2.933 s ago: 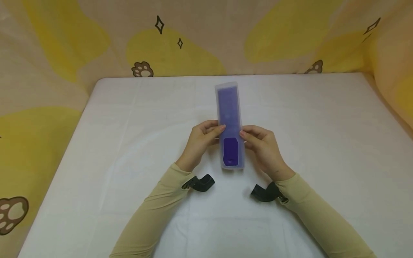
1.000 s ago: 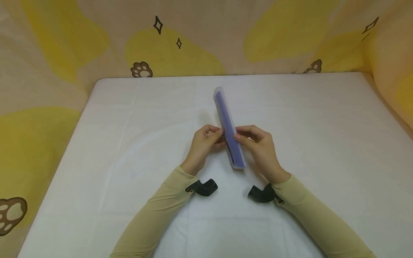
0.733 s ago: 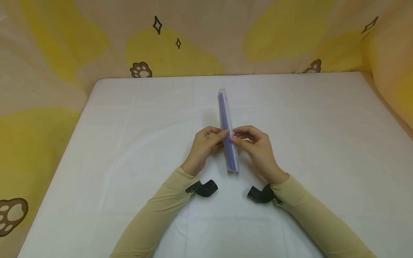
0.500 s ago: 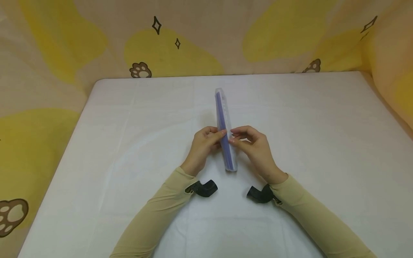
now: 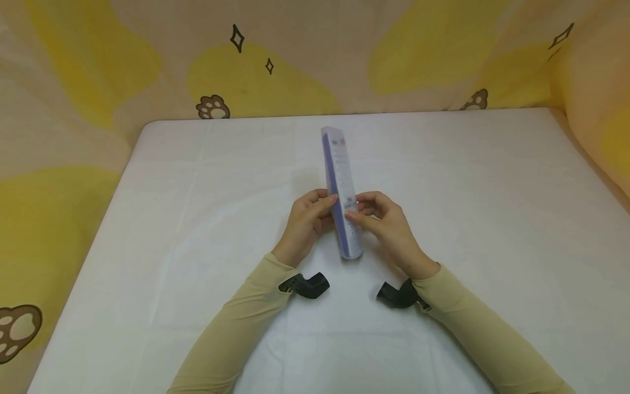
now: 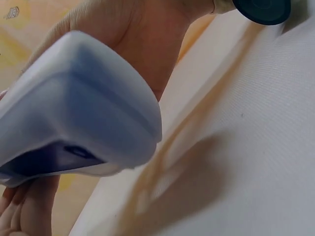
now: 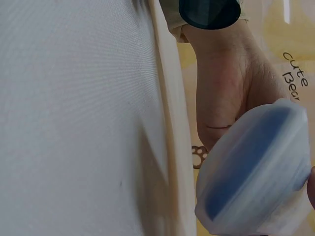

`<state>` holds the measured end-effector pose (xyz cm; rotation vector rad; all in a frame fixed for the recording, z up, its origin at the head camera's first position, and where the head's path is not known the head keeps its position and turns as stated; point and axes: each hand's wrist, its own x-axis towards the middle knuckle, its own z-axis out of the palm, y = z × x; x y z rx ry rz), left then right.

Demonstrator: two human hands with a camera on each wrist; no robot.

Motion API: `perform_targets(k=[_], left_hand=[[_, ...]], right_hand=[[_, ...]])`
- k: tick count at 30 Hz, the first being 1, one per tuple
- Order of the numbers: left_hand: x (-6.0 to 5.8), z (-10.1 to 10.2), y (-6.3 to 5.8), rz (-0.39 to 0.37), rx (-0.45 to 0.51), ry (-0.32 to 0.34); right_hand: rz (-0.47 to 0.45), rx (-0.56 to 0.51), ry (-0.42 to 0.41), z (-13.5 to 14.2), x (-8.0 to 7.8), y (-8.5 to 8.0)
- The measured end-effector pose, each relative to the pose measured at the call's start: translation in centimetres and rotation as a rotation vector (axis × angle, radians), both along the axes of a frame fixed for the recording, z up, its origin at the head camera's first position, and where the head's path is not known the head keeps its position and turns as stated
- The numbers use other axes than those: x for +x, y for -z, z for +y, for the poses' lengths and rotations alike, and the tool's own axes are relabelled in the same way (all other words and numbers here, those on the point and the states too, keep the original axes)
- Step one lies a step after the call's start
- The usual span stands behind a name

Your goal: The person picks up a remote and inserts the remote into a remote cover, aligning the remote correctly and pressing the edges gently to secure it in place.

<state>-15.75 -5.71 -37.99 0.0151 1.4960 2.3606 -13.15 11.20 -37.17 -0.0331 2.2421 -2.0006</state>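
Observation:
A long, narrow translucent plastic case [image 5: 344, 169] with purple showing through stands tilted between both hands, its far end reaching away. A pale face with small, unreadable print now faces up, and a purple strip runs along its left side. My left hand [image 5: 302, 224] pinches the left edge near the middle, thumb on top. From the right, my right hand [image 5: 389, 227] holds the other edge with thumb and fingers. The left wrist view shows the case's rounded end [image 6: 113, 108] close up and a dark purple patch on one face. Some fingers are hidden behind the case.
A white cloth covers the table [image 5: 221, 180]. Behind it hangs a yellow and cream curtain [image 5: 275, 87] with paw prints. Dark curved camera mounts [image 5: 310, 285] jut from both sleeves, below the hands.
Between the fingers, the case has turned about its long axis: the purple face with the dark patch faced up earlier, then a narrow edge, now the printed face. Both hands keep nearly the same place.

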Motion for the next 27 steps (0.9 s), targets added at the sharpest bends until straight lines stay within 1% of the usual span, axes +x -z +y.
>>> perform_targets(k=[4,8,13,18,21,27], left_hand=[[0.03,-0.04,0.02,0.007,0.027,0.047],[0.05,0.0,0.01,0.014,0.022,0.076],[0.05,0.17,0.08,0.02,0.004,0.057],[0.11,0.33,0.13,-0.009,0.043,0.031],[0.15,0.35,0.09,-0.021,0.051,0.029],[0.15,0.22,0.2,-0.01,-0.025,0.043]], right_hand=[[-0.029,0.004,-0.003,-0.01,0.04,0.09],[-0.024,0.001,0.011,-0.09,0.12,0.16],[-0.002,0.002,0.029,-0.23,0.2,0.13],[0.008,0.003,0.038,-0.34,0.25,0.07],[0.005,-0.001,0.034,-0.38,0.28,0.02],[0.012,-0.005,0.051,-0.4,0.37,-0.01]])
